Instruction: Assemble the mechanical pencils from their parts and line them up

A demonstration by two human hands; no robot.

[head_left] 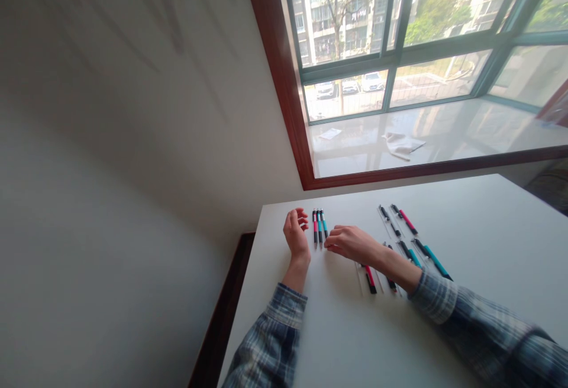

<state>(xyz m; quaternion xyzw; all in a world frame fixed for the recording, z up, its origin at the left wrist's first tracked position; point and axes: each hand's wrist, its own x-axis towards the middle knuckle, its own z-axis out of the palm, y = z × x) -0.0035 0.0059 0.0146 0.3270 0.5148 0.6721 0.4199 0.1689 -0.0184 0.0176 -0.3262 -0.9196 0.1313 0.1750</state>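
A large window (386, 39) in a dark red wooden frame (277, 62) looks out on apartment blocks (337, 9) and parked cars (350, 83). On its glossy sill (426, 151) lie a sheet of paper (330, 133) and a crumpled white cloth (402, 144). Below, at a white table (488, 216) beside a pale wall (110, 139), a person in a blue plaid shirt (465, 323) reaches across the tabletop with both bare hands. To the right, partly behind the right forearm (390, 264), lies a scattered set of pens in pink, red and teal, among them a pink-barrelled pen (408, 222) and a teal-barrelled pen (437, 261), several resting on what look like clear plastic sleeves (361, 278). Between the hands, three slim click pens (320, 227) lie side by side, nearly touching one another, tips toward the window: one pink, one dark, one teal. The left hand (296, 234) rests on its edge just left of that trio — fingers (302, 220) loosely curled, holding nothing. The right hand (350, 244) comes in from the right, fingers (332, 241) lightly together and gently bent, their tips just beside the trio's lower ends — whether they touch the teal pen, the view cannot show.
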